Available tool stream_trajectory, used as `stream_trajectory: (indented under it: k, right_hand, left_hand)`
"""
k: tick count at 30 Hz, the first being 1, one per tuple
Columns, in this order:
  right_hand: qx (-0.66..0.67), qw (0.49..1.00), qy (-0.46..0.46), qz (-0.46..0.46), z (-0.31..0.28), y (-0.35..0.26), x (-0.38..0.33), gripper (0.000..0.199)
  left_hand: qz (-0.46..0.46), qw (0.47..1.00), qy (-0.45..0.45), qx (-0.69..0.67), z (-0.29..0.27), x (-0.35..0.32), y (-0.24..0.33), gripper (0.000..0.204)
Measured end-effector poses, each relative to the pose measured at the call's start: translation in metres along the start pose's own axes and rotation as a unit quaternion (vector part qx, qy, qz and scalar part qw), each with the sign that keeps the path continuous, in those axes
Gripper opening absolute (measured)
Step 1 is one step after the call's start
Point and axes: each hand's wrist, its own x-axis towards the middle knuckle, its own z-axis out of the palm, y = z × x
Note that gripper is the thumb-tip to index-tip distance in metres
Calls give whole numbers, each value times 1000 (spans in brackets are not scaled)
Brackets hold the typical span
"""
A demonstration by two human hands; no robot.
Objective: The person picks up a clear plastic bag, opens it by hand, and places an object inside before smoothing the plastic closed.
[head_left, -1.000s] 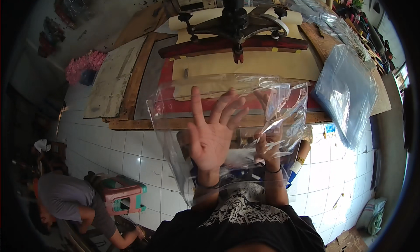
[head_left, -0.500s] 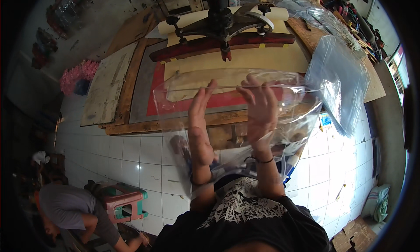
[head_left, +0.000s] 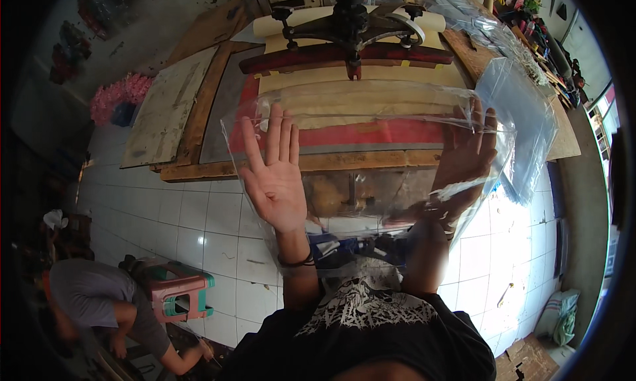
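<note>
While both hands are held up with fingers spread wide, a big clear bag point(head_left: 371, 149) hangs between them. The left hand point(head_left: 275, 176) is flat and open, palm showing, fingers point(head_left: 273, 133) pointing up. Its palm lies in front of the bag's left edge, and the bag's top rim sits about level with its fingertips. I cannot tell if the fingers pinch the plastic or only press on it. The right hand point(head_left: 464, 159) is seen through the plastic, so the bag covers it. Its fingers point(head_left: 478, 119) are open too and reach up to the bag's top right corner. The plastic wraps down past both wrists.

Behind the bag stands a wooden counter point(head_left: 318, 161) with a red and tan board on it. A dark metal press point(head_left: 351, 30) sits at the far end. More clear bags point(head_left: 523, 109) lie on the counter to the right. Down at the lower left, another person point(head_left: 99, 301) bends low beside a pink stool point(head_left: 175, 291) on the white tiled floor point(head_left: 192, 229).
</note>
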Motion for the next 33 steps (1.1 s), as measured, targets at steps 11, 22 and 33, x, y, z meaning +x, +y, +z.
stream_trajectory:
  k: [11, 22, 33]
  right_hand:
    - [-20, 978, -209, 9, -27, 22, 14, 76]
    - [-43, 980, -194, 7, -29, 1, -6, 81]
    - [-65, 977, -199, 35, -27, -7, -9, 80]
  left_hand:
    - [-34, 996, 70, 48, -23, -9, -2, 86]
    - [-42, 995, 87, 1, -32, -29, 8, 27]
    - [-46, 993, 78, 75, -20, -30, 19, 20]
